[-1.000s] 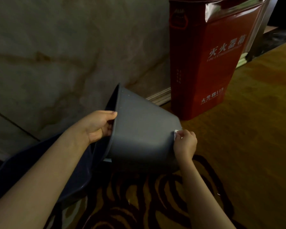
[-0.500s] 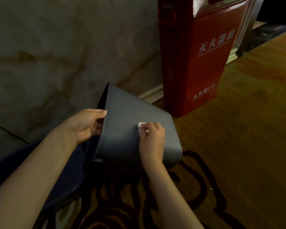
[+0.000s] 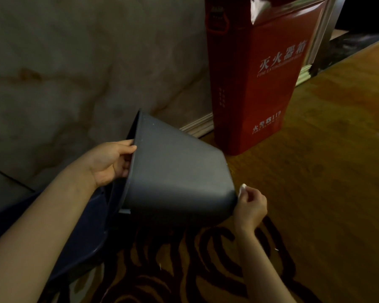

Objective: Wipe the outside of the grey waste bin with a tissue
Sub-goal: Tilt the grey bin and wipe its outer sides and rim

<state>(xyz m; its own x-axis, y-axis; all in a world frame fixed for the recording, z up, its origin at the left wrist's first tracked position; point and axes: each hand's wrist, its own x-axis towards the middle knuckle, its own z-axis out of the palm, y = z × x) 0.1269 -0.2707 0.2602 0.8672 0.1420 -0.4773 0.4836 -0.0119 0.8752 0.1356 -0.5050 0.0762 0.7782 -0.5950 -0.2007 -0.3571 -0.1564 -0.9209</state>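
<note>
The grey waste bin (image 3: 175, 171) is tipped on its side above the carpet, its open mouth to the left and its base to the right. My left hand (image 3: 109, 162) grips the rim, fingers curled inside the mouth. My right hand (image 3: 251, 206) is at the bin's base edge, pinching a small white tissue (image 3: 242, 190) that touches the lower right corner of the bin's outer wall.
A red fire-extinguisher box (image 3: 256, 79) stands on the floor just beyond the bin, against a marble wall (image 3: 74, 62). A dark blue plastic object (image 3: 81, 232) lies under my left forearm. Patterned brown carpet (image 3: 315, 171) spreads to the right and below.
My right hand with the tissue slid from the middle of the bin's side back rightward to the base edge. My left hand keeps its hold on the rim.
</note>
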